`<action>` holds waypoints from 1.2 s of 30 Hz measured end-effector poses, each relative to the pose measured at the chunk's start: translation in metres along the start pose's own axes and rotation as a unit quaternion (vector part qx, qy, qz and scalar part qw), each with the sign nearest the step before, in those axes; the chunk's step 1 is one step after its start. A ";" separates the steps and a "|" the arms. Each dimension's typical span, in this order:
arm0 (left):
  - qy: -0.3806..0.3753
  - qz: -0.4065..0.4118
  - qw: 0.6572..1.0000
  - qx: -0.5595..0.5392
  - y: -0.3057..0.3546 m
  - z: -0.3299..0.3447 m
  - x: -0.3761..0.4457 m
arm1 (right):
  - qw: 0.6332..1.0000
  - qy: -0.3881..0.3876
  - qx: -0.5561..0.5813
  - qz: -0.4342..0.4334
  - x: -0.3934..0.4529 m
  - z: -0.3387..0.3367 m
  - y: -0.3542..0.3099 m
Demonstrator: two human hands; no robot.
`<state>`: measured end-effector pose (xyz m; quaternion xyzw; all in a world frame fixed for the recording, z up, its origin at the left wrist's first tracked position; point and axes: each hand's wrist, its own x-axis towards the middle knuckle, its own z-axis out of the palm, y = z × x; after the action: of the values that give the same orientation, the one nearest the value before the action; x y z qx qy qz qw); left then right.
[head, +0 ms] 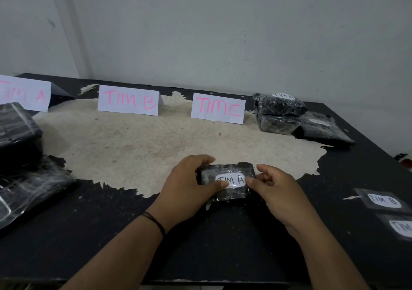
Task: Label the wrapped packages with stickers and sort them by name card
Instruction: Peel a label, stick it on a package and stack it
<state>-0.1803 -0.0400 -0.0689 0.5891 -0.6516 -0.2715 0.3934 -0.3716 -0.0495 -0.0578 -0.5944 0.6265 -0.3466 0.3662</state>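
Small black wrapped pkg [225, 181] lies near-centre on the table [223, 245], at the near edge of the worn pale patch, w/ a white "TIM A" sticker [231, 180] on top. Left hand [189, 185] grasps the pkg's left end: fingers curl over the far-left corner, thumb tip presses the sticker's left-near edge. Right hand [276, 187] sits at the pkg's right end, fingers curled, thumb and forefinger tip pinching at the sticker's right edge. Far side, L to R: cards TIM A [24, 94], TIM B [129, 100], TIM C [218, 108]. Labelled pkgs stacked far right [281, 113]; unlabelled pkgs at left [24, 167]. Spare stickers TIM B [384, 201] + one cut off at frame edge [401, 227], near right.
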 end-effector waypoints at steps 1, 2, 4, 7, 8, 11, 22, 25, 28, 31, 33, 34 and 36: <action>-0.002 -0.001 0.999 -0.032 0.000 -0.001 0.000 | 1.000 0.001 0.014 -0.001 -0.001 0.000 0.000; -0.003 -0.005 0.997 -0.074 0.001 -0.002 0.000 | 1.000 0.002 0.030 -0.001 -0.003 -0.001 0.001; -0.004 -0.017 0.987 -0.160 0.001 -0.003 0.001 | 0.998 -0.003 0.058 -0.005 -0.007 -0.003 0.002; -0.002 -0.032 0.972 -0.234 0.002 -0.004 0.002 | 0.997 -0.029 0.075 -0.019 -0.011 -0.003 0.002; -0.001 -0.039 0.966 -0.255 0.002 -0.004 0.002 | 0.996 -0.038 0.075 -0.024 -0.012 -0.003 0.001; -0.005 -0.077 0.955 -0.287 0.002 -0.002 0.003 | 0.995 -0.033 0.086 -0.026 -0.012 -0.002 -0.001; -0.015 -0.082 0.941 -0.329 0.001 0.003 0.003 | 0.991 -0.054 0.118 -0.045 -0.016 -0.002 -0.001; -0.033 -0.067 0.963 -0.260 0.004 0.003 0.000 | 0.990 -0.058 0.121 -0.050 -0.017 -0.002 -0.002; -0.024 -0.056 0.978 -0.197 0.005 0.002 0.000 | 0.988 -0.079 0.117 -0.060 -0.019 -0.005 -0.003; -0.011 -0.064 0.976 -0.206 0.004 0.002 0.000 | 0.988 -0.083 0.120 -0.058 -0.019 -0.005 -0.004; -0.021 -0.064 0.977 -0.204 0.004 0.002 0.000 | 0.988 -0.079 0.120 -0.054 -0.018 -0.005 -0.003; -0.033 -0.061 0.976 -0.207 0.004 0.002 -0.001 | 0.988 -0.075 0.123 -0.050 -0.018 -0.004 -0.002; -0.060 -0.062 0.971 -0.222 0.003 0.003 -0.001 | 0.988 -0.066 0.136 -0.040 -0.016 -0.004 -0.001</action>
<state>-0.1839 -0.0390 -0.0683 0.5089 -0.5597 -0.4678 0.4572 -0.3743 -0.0331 -0.0540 -0.5855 0.5233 -0.4028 0.4702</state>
